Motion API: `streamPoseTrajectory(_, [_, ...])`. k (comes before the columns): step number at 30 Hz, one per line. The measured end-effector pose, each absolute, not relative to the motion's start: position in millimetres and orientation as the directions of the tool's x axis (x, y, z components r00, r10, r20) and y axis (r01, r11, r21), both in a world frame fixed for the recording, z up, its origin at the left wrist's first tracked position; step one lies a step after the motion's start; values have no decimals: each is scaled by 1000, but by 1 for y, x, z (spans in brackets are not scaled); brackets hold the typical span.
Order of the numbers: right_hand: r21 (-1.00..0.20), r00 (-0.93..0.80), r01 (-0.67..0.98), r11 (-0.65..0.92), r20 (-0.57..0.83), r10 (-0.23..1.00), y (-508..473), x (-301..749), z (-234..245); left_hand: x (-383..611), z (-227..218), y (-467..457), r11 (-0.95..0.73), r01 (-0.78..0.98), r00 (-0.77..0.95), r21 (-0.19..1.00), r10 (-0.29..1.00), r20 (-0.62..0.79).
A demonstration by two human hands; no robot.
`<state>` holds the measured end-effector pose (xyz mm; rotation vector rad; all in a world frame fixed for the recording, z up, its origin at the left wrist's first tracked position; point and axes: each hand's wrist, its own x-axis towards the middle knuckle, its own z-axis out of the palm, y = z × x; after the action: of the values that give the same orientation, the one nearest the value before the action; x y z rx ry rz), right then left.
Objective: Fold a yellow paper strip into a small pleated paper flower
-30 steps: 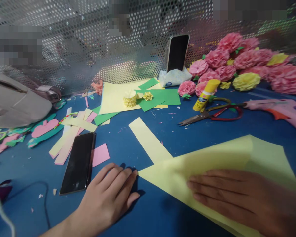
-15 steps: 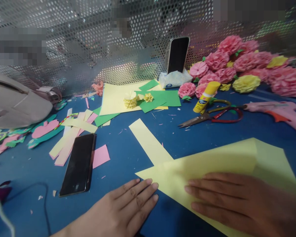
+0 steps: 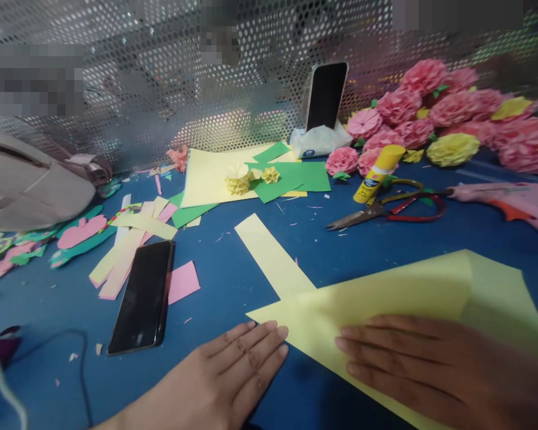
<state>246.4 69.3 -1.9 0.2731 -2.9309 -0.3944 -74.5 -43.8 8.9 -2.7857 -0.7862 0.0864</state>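
With clock positions read from the middle of the view, rested the left hand (image 3: pixel 233 376) between six and seven o'clock, palm down, fingers side by side and nearly straight, gripping nothing, tips at the near edge of the yellow sheet (image 3: pixel 363 292) close to its pointed end. At four o'clock, laid the right hand (image 3: pixel 407 361) flat over that sheet, fingers together, likewise grasping nothing.

Judged the step in hand to be a fold, pressing the paper down and steadying it; thought the next move to call for an even, firm stroke along the crease without letting the layers slip. Could not be sure of the crease line.

Found the sheet at four o'clock on the blue bench (image 3: pixel 215 263), pale and smooth, apparently doubled slantwise, tapering towards nine o'clock, with a lighter layer at its far corner.

Saw a pale strip (image 3: pixel 273 257) at six o'clock, meeting the sheet's far edge. Farther off, noted scissors (image 3: pixel 372 212) at three o'clock; beyond, pink paper flowers (image 3: pixel 401 107) heaped at two.
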Motion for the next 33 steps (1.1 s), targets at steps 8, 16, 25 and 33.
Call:
streamPoseTrajectory(8, [265, -970, -154, 952, 143, -197, 69, 246, 0, -75, 5, -45, -816, 539, 838, -209, 545, 32])
streamPoseTrajectory(16, [249, -973, -147, 957, 140, -185, 69, 246, 0, -75, 7, -46, -818, 533, 840, -219, 541, 23])
streamPoseTrajectory(25, [138, -972, -115, 984, 191, -140, 72, 245, 5, -74, 9, -45, -824, 519, 849, -226, 527, 28])
streamPoseTrajectory(33, [167, -968, -115, 979, 203, -148, 71, 249, -2, -75, 8, -44, -817, 540, 839, -202, 540, 61])
